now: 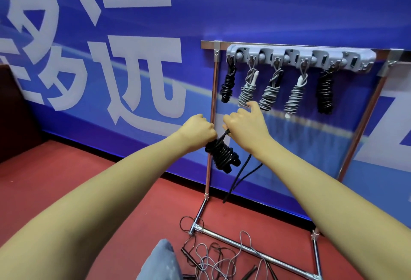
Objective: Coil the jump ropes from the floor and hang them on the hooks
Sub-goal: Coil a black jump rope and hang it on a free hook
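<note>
- My left hand (198, 127) is closed in a fist around the top of a black coiled jump rope (222, 154), held up in front of me at about the height of the rack's lower half.
- My right hand (244, 121) is just beside it, fingers curled and pinching the rope's loose black strand where it leaves the coil.
- That loose end (239, 177) hangs down from my right hand toward the red floor (89, 179).
- Behind my hands stands a metal rack (211, 101) against a blue wall banner (133, 57) with large white characters.
- A grey hook strip (300, 57) runs along the rack's top bar.
- Five coiled ropes hang from it: black (228, 85), grey (246, 92), grey (270, 95), grey (294, 97), black (325, 92).
- On the floor by the rack's base lie uncoiled ropes (218, 257), grey and black, tangled loosely together.
</note>
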A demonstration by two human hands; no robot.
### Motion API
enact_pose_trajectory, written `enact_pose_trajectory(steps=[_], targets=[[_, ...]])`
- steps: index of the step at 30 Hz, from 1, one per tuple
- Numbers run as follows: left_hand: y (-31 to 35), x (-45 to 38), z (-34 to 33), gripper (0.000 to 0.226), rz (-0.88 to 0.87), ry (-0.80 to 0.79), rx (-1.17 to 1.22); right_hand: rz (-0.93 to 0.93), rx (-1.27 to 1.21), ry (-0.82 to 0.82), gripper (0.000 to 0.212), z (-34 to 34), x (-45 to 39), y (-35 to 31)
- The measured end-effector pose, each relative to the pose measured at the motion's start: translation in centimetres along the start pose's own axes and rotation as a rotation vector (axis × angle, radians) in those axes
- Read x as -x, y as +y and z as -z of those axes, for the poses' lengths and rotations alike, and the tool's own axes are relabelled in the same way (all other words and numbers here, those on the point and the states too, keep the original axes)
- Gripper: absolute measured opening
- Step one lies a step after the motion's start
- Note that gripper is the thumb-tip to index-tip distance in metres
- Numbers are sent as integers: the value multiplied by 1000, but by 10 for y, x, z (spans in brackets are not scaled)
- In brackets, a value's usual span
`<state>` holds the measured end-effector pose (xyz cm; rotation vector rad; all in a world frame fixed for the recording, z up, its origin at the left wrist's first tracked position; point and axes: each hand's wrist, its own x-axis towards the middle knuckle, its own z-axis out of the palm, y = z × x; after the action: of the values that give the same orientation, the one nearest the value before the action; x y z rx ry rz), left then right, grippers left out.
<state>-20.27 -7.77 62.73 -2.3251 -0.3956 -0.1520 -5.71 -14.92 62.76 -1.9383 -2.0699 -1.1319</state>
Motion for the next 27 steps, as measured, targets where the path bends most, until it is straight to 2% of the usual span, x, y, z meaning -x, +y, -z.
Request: enact_pose_trajectory(steps=[5,10,13,15,17,18,20,22,24,27], targets=[[-2,6,9,38,-192,86,64,81,50,30,36,2,-1,2],[-9,11,6,36,-243,357,231,21,-27,229,40,-6,1,8],[-3,8,11,27,-204,547,398,3,-119,223,30,1,-2,7],[1,10,19,25,-57,539,573,-53,-171,201,23,4,0,8],[4,12,25,26,221,426,846,-141,-331,159,22,5,3,12],[6,11,27,30,351,363,1001,-177,-426,83,21,4,5,12],[13,5,34,32,568,378,1244,-237,-431,-3,15,3,3,11],[16,-3,41,24,750,450,1415,-277,-428,-18,24,4,-2,7],[15,-9,41,20,881,446,1471,-294,-495,-38,21,4,-5,4],[9,-14,30,27,1018,365,1366,-278,-447,-42,17,0,-2,4]])
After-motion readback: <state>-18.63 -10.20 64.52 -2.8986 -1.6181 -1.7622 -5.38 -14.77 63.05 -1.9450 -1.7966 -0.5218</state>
